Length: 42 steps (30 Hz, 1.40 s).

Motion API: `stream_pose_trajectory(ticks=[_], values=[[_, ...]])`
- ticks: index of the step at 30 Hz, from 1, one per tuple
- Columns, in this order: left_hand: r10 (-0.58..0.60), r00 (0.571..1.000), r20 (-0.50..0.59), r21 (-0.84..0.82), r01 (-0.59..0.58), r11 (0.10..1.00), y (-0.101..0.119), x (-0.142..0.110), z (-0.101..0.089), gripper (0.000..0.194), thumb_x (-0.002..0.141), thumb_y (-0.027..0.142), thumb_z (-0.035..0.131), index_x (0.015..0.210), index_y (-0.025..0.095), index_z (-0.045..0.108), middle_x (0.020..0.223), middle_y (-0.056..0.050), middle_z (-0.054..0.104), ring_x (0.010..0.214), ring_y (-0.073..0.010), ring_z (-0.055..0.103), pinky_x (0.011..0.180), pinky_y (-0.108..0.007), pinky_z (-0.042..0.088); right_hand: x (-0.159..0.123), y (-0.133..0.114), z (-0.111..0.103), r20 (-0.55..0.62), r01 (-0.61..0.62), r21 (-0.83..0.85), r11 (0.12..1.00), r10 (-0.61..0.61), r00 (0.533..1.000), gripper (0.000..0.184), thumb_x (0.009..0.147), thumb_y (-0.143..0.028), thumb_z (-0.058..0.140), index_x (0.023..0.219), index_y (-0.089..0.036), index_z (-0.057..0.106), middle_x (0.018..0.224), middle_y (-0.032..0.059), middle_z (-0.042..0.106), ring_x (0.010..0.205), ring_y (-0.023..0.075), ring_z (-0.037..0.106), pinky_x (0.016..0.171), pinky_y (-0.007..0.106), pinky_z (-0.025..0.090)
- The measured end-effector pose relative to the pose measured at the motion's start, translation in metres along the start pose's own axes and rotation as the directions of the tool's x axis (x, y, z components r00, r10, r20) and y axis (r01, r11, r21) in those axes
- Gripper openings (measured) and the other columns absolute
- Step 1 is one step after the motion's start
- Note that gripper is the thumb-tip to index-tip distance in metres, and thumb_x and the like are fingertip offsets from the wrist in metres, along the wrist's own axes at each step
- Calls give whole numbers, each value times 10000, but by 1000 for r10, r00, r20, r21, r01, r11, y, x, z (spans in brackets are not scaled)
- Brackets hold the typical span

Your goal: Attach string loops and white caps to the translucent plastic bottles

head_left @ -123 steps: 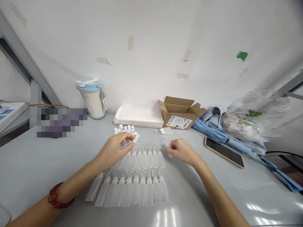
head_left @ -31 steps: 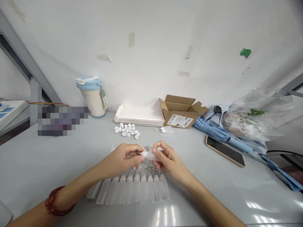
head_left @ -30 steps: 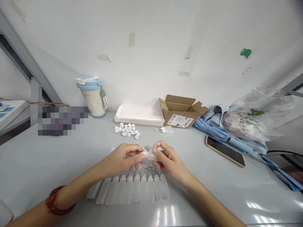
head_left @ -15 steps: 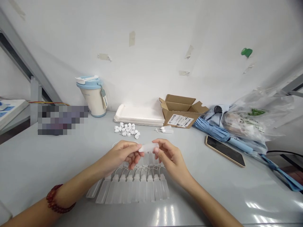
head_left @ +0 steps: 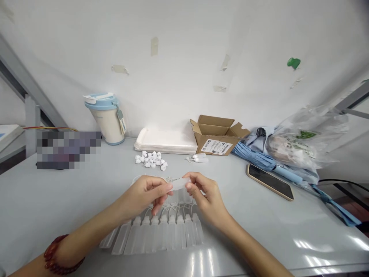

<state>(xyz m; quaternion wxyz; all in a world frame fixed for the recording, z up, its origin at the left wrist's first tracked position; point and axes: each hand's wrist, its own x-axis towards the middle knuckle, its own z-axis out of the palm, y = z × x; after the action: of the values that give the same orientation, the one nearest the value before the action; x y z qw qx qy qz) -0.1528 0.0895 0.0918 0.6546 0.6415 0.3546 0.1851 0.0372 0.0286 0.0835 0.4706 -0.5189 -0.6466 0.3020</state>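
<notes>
Between my two hands is a small frosted plastic tube point(head_left: 181, 184), held level above the table. The fingers of my left hand point(head_left: 154, 192) pinch its left end. At the right end, the thumb and index finger of my right hand point(head_left: 206, 194) grip it. Below them, a row of similar translucent tubes point(head_left: 157, 236) with white cord loops point(head_left: 173, 209) lies side by side on the grey table. Behind my hands another row of tubes is partly hidden. A loose pile of small white pieces point(head_left: 151, 159) sits further back, and a few more tubes point(head_left: 201, 157) lie right of it.
Against the wall stand a cream and blue tumbler point(head_left: 106, 123), a stack of white trays or envelopes point(head_left: 165, 141) and an open cardboard box point(head_left: 217, 138). To the right lie a blue umbrella point(head_left: 253, 156), a plastic bag point(head_left: 296, 146) and a phone point(head_left: 269, 182).
The whole view has shifted slightly to the left. The tube has tilted a little, its left end now lower, and my left hand's fingers have curled differently. Both hands keep their grip.
</notes>
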Motion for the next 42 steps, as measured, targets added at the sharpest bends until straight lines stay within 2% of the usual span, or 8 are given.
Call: stream_pose_trajectory(ticks=[4, 9, 14, 21, 30, 34, 37, 42], values=[[97, 991, -87, 234, -75, 969, 0, -2, 3, 273, 808, 420, 566, 683, 177, 579, 480, 45, 506, 445, -103, 478, 470, -209, 383, 2, 2, 2, 15, -104, 89, 991, 103, 995, 269, 898, -393, 470, 835, -167, 600, 596, -24, 454, 547, 109, 438, 518, 229, 353], [362, 922, -134, 513, -248, 821, -2, -4, 9, 267, 789, 380, 581, 625, 170, 571, 544, 27, 515, 503, -102, 460, 517, -216, 378, 4, 6, 3, 45, -173, 158, 972, 168, 985, 302, 906, -408, 454, 808, -155, 585, 566, -32, 447, 512, 100, 437, 504, 226, 361], [153, 980, -126, 270, -114, 956, 5, -4, 4, 307, 840, 441, 525, 696, 173, 568, 507, 43, 496, 489, -106, 486, 497, -207, 384, 4, 4, -1, 65, -45, 47, 998, 42, 997, 228, 885, -363, 518, 1013, -191, 598, 813, 30, 567, 675, 131, 514, 563, 238, 423], [-105, 987, 122, -160, 124, 979, 4, -3, 0, 506, 861, 573, 429, 658, 135, 583, 469, 49, 454, 344, -79, 454, 394, -200, 352, 2, 1, -2, 27, 193, -106, 975, -191, 981, 162, 903, -250, 504, 1032, -204, 591, 861, 44, 606, 739, 146, 547, 635, 261, 448], [-65, 995, 70, -210, 78, 975, 2, -3, 4, 442, 843, 499, 509, 599, 136, 564, 456, 65, 422, 338, -58, 411, 387, -188, 348, -1, 3, 2, -12, 296, -152, 943, -301, 954, 133, 896, -190, 501, 988, -158, 592, 754, 20, 580, 631, 114, 498, 588, 232, 409], [-14, 999, 32, -109, 18, 994, 2, -6, 6, 424, 860, 475, 485, 609, 145, 574, 449, 63, 440, 348, -64, 430, 414, -197, 365, -2, 1, 2, 6, 250, -115, 962, -251, 968, 141, 901, -209, 491, 942, -143, 608, 738, 23, 586, 614, 110, 488, 587, 232, 395], [84, 996, -7, 112, -83, 990, 4, -10, 6, 393, 885, 433, 450, 641, 158, 591, 456, 43, 513, 403, -88, 482, 454, -206, 383, -2, -1, 1, 16, 202, -68, 977, -201, 979, 159, 903, -234, 484, 894, -144, 615, 724, 19, 580, 605, 107, 480, 581, 229, 392], [408, 913, 17, 557, -347, 754, 3, -11, 6, 395, 927, 311, 391, 586, 166, 529, 552, 22, 550, 521, -95, 496, 546, -212, 377, -2, 0, -1, 23, 132, -15, 991, -131, 991, 169, 898, -258, 498, 871, -150, 626, 690, 6, 573, 569, 96, 480, 544, 215, 392]])
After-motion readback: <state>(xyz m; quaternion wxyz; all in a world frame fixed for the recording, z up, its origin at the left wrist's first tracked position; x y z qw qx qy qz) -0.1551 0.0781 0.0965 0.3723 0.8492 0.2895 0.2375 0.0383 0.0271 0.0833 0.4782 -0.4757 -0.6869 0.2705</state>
